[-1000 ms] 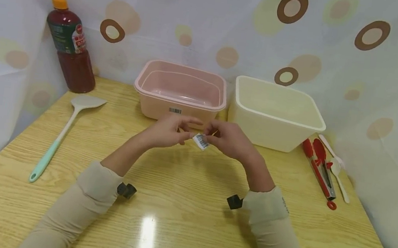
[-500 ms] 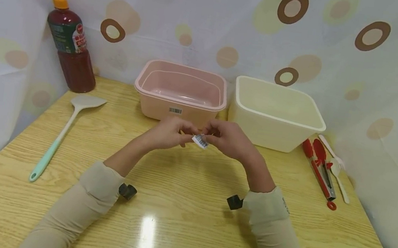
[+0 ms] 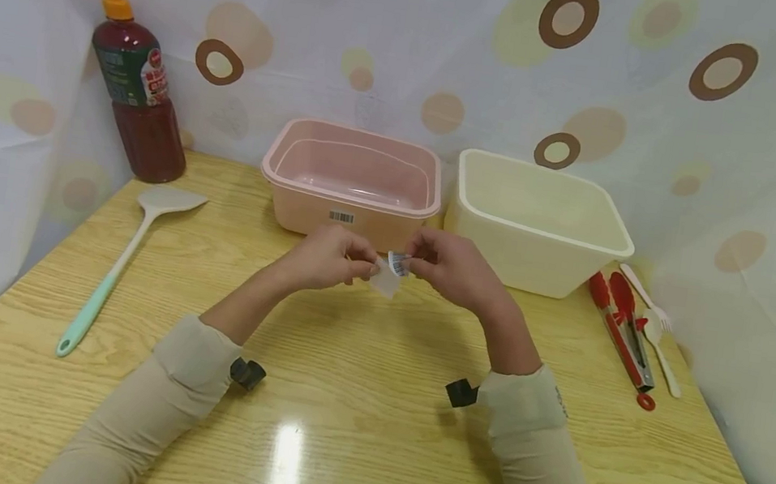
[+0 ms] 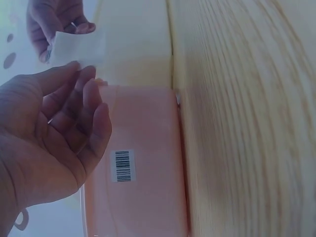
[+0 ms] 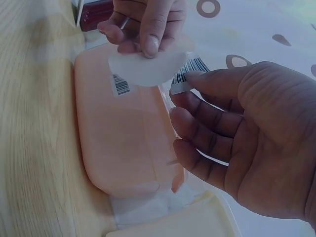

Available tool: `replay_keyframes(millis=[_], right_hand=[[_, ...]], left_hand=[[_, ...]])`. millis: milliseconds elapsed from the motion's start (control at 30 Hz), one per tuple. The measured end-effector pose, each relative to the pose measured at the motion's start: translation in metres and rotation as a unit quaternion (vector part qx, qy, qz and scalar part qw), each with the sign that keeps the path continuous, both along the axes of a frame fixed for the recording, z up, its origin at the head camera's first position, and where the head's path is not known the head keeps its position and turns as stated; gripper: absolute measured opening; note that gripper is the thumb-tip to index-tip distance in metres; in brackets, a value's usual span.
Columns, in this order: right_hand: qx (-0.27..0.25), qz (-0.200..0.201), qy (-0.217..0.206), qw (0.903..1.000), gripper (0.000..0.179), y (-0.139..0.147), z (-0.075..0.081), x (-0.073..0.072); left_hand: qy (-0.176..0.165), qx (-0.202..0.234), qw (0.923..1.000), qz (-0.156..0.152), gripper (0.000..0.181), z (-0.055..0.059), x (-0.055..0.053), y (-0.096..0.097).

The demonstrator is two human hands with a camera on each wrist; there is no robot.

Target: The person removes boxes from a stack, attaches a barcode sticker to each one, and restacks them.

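In front of the pink bin (image 3: pixel 303 213), both hands meet over a small white piece of backing paper (image 5: pixel 140 70) and a barcode sticker (image 5: pixel 193 65). My left hand (image 3: pixel 332 261) pinches the paper by its edge between thumb and fingers. With thumb and forefinger my right hand (image 3: pixel 449 268) grips the sticker, which curls up from the paper, its far edge still against it. The left wrist view shows the blank side of the paper (image 4: pixel 79 47); most of the sticker is hidden there. Another barcode label (image 4: pixel 122 166) lies flat on the bin's front wall.
A cream bin (image 3: pixel 518 257) stands right of the pink one. Red-handled tongs (image 3: pixel 622 330) and a white fork and spoon (image 3: pixel 662 343) lie at the right. On the left are a spatula (image 3: pixel 115 271) with a mint handle and a red sauce bottle (image 3: pixel 141 103).
The sticker has lifted from its backing paper at the right hand's side. The right hand has shifted slightly up, and the white paper now shows below the sticker.
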State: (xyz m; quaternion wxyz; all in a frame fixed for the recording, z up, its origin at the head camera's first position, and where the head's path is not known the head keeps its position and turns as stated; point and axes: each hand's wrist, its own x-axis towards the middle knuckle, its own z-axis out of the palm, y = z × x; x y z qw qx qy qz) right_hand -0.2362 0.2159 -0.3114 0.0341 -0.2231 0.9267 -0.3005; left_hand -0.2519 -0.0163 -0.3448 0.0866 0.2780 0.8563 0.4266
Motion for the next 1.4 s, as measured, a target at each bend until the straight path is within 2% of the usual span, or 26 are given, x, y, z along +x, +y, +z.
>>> replay_keyframes(millis=[167, 333, 467, 567, 667, 767, 900, 1067, 1200, 1400], right_hand=[[-0.019, -0.012, -0.002, 0.9997, 0.004, 0.007, 0.002, -0.001], [-0.035, -0.029, 0.005, 0.9989, 0.006, 0.018, 0.005, -0.004], [-0.041, -0.06, 0.007, 0.9973, 0.009, 0.033, 0.003, -0.01], [-0.025, -0.087, 0.008, 0.9959, 0.011, 0.046, -0.003, -0.018], [-0.004, -0.114, 0.012, 0.9934, 0.014, 0.061, -0.009, -0.025], [-0.01, -0.138, 0.011, 0.9903, 0.016, 0.076, -0.009, -0.027], [-0.03, -0.165, 0.013, 0.9858, 0.021, 0.094, -0.001, -0.024], [-0.032, -0.19, 0.012, 0.9813, 0.026, 0.112, 0.007, -0.016], [-0.028, -0.204, 0.012, 0.9784, 0.027, 0.129, 0.004, -0.008], [-0.018, -0.226, 0.026, 0.9736, 0.027, 0.163, -0.01, -0.002]], left_hand=[[-0.005, -0.017, 0.9998, 0.002, 0.016, -0.004, -0.002, 0.0], [0.002, -0.061, 0.9979, -0.02, 0.02, -0.006, -0.003, 0.0], [-0.004, -0.081, 0.9958, -0.041, 0.024, -0.007, -0.004, 0.001], [-0.013, -0.09, 0.9944, -0.053, 0.023, -0.009, -0.003, 0.0], [-0.026, -0.106, 0.9926, -0.054, 0.018, -0.011, -0.003, 0.0], [-0.04, -0.117, 0.9908, -0.055, 0.015, -0.012, -0.003, 0.0], [-0.064, -0.118, 0.989, -0.062, 0.012, -0.01, -0.002, 0.0], [-0.073, -0.123, 0.9875, -0.066, 0.012, -0.011, -0.002, -0.001], [-0.062, -0.139, 0.9861, -0.066, 0.012, -0.014, -0.001, 0.0], [-0.043, -0.178, 0.9817, -0.052, 0.015, -0.009, 0.001, -0.004]])
